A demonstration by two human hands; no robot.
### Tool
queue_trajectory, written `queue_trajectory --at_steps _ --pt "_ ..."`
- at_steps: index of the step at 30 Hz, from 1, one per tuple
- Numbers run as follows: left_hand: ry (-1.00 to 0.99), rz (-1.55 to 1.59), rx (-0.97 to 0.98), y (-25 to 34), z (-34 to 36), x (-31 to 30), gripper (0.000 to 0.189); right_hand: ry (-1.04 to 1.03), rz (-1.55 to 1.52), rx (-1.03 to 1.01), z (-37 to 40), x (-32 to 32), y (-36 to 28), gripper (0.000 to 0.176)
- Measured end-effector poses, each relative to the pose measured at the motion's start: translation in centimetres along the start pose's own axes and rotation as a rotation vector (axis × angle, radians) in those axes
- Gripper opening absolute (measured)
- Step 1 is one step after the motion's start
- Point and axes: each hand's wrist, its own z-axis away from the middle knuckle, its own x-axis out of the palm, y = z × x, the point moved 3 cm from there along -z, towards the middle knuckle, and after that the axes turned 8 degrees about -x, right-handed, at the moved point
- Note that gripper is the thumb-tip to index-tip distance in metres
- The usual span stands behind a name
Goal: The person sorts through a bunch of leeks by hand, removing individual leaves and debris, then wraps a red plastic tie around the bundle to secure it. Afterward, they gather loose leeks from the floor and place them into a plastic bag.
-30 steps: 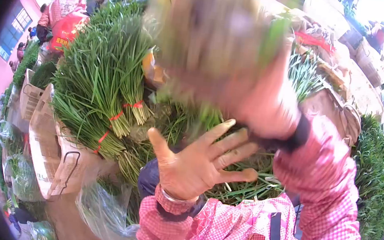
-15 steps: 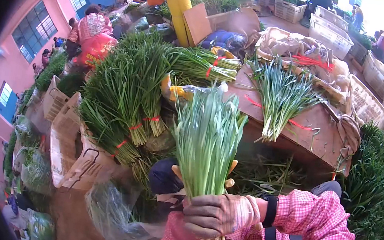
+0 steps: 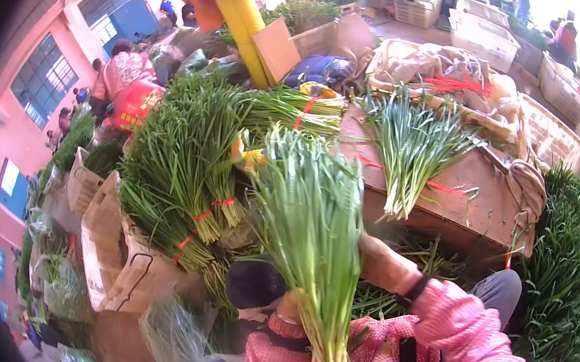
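Observation:
I hold a thick bundle of green chives (image 3: 313,226) upright and tilted in front of me, its pale cut ends down near my lap. My left hand (image 3: 288,306) grips the lower stalks; only a small part of it shows beside the bundle. From the right, my right hand (image 3: 377,261) in a tan glove reaches around the bundle's middle, its fingers hidden behind the leaves. Both sleeves are pink check.
Chive bundles tied with red bands (image 3: 186,163) are piled at the left. Loose chives (image 3: 414,144) lie on a brown board (image 3: 481,180). White crates (image 3: 97,231), a plastic bag (image 3: 174,338), a yellow post (image 3: 246,24), greens at right (image 3: 573,246) and a person in pink (image 3: 121,71) surround me.
The bundle has swung from blurred close to the camera down to my lap and tilted. My left hand, spread open a second ago, now grips the stalks; my right hand moved up the bundle.

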Motion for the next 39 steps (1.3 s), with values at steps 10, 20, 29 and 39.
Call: queue_trajectory --at_steps 10,20,29,39 --pt "0.251 -1.152 -0.053 3.2 -1.2 -0.8 0.056 0.17 -0.063 -0.2 -0.2 2.9 -5.8 0.042" --pt "0.048 -1.0 0.224 5.5 -13.4 17.7 0.046 0.054 0.244 -0.689 5.8 7.4 -16.6 0.038" --pt "-0.663 -1.464 0.622 2.7 -25.6 25.4 0.044 0.155 0.933 -1.177 12.7 4.9 -27.7 0.033" --pt "-0.142 -1.129 0.295 -3.5 -36.4 25.6 0.052 0.543 0.961 -1.256 11.8 -5.4 -35.5 0.038"
